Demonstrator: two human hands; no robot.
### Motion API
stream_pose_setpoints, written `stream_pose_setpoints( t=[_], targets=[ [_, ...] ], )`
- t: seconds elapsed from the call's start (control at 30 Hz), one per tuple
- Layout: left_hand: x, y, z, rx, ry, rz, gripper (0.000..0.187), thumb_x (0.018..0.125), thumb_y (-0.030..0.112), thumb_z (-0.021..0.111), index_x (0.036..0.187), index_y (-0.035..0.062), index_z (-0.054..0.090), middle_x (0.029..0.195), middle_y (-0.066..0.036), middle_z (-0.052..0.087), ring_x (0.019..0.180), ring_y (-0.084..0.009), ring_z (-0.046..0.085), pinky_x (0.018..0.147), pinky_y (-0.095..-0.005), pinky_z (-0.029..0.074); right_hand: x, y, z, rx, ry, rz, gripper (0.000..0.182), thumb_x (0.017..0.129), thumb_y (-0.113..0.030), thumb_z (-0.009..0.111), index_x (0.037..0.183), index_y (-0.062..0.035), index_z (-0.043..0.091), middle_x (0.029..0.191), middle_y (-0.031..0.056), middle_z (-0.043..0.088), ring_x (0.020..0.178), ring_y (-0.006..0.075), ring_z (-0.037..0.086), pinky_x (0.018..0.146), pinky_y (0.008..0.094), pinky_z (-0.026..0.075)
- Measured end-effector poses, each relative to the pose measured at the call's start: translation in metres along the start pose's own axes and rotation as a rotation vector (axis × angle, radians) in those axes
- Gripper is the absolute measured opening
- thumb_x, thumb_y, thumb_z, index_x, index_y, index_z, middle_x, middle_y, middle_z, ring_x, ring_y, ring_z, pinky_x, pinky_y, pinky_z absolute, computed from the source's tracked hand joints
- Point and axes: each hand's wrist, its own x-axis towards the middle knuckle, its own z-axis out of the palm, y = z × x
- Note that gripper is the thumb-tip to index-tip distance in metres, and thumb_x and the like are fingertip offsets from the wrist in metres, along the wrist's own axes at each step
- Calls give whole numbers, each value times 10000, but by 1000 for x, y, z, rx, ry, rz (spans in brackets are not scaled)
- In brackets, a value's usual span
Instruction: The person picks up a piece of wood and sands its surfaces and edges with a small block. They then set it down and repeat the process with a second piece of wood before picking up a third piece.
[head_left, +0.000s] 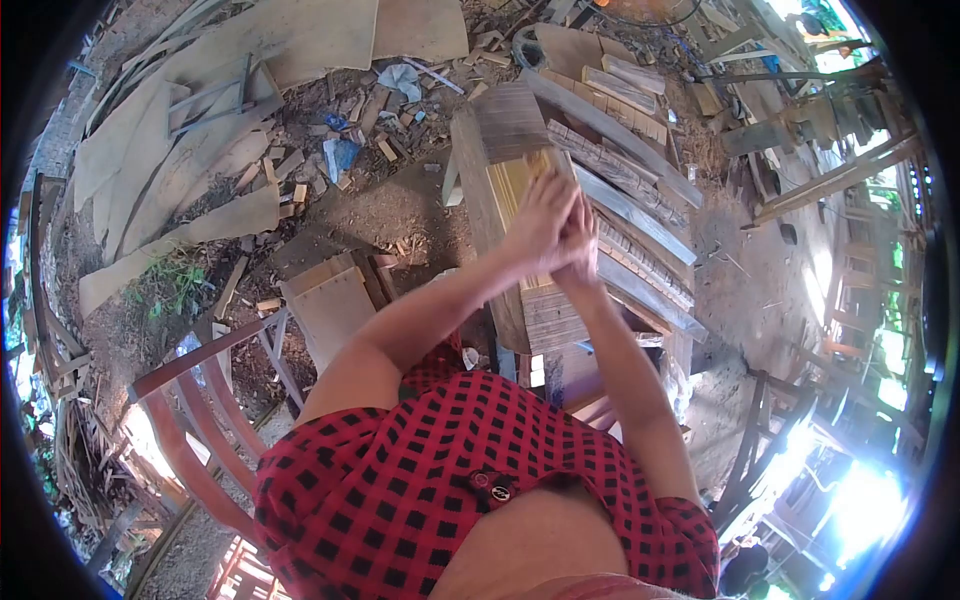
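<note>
Both my hands are together over a yellowish wooden piece (507, 188) that lies on a wooden bench (490, 125). My left hand (541, 222) reaches in from the lower left, its fingers bent at a small tan block-like object (545, 162). Beside and partly under it, my right hand (577, 243) is closed, with its fingers pressed against the other hand. Motion blurs the fingertips, and what lies inside the right hand is hidden. Slatted wooden pieces (625, 215) lie side by side just right of the hands.
Large thin sheets (300, 50) and wood scraps cover the ground at the upper left. A reddish wooden frame (190, 365) stands at the lower left, near a brown board (330, 305). Blue cloth or plastic (341, 157) lies among the debris. Timber (830, 180) is at the right.
</note>
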Motion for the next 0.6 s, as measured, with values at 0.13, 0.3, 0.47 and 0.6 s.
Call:
stream_pose_setpoints(
  t=[0.13,0.3,0.47,0.6],
  targets=[
    [40,-29,-5,-4,77,19,847,816,582,594,1348,-64,463,1359,-295,458,1387,-458,295,1171,-509,206,57,8,17,-99,-2,74,676,876,-357,580,1478,-148,355,1515,213,292,1382,440,291,1089,569,299],
    [12,-40,-26,133,278,-100,632,923,416,569,1411,38,431,1401,-263,444,1359,-451,341,1139,-504,249,41,-6,-3,109,47,157,636,882,-252,581,1475,-191,360,1506,214,291,1351,490,316,1075,607,308],
    [-31,-69,-12,224,265,-352,578,936,382,555,1419,104,405,1447,-265,376,1359,-462,319,1118,-531,260,-29,-26,-33,52,104,81,671,799,-67,624,1433,-167,429,1467,219,344,1291,461,386,1036,553,376],
    [-30,-82,-9,154,298,-242,582,908,361,594,1401,113,410,1443,-278,359,1339,-479,324,1099,-541,290,-90,-24,-55,43,28,107,632,781,-69,624,1390,-175,490,1465,192,360,1269,450,406,1007,556,394]
  ],
)
